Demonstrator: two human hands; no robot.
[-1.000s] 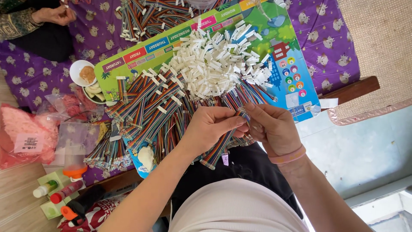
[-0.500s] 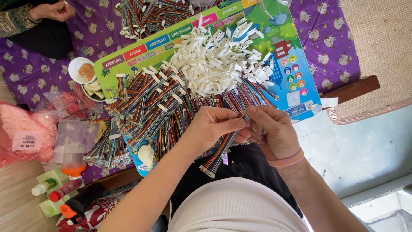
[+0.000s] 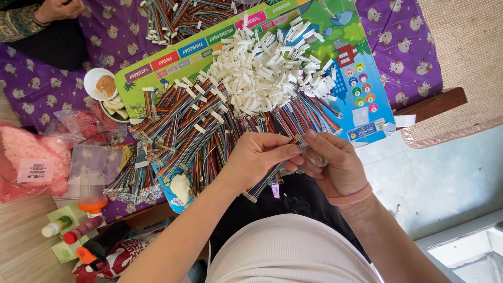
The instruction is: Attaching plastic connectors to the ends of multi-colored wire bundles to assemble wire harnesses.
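My left hand [image 3: 259, 157] pinches a rainbow ribbon cable [image 3: 264, 183] that hangs down toward my lap. My right hand [image 3: 335, 162], with a pink band on the wrist, meets it at the cable's upper end, fingertips closed on that end; whether it holds a small white piece I cannot tell. Just beyond my hands lies a heap of rainbow ribbon cables [image 3: 194, 126] and a pile of small white plastic connectors [image 3: 262, 73], all on a colourful printed board [image 3: 361, 78].
Another person's hand [image 3: 57, 8] rests at the top left on the purple patterned cloth [image 3: 31, 84]. A white bowl of food [image 3: 100, 84], a pink bag [image 3: 26, 162], bottles [image 3: 73, 225] and more cables [image 3: 178, 15] lie around. Woven mat [image 3: 466, 52] at right.
The view has drifted slightly. My hands stay together on the cable end, with the fingers shifting a little; the cable still hangs from my left hand.
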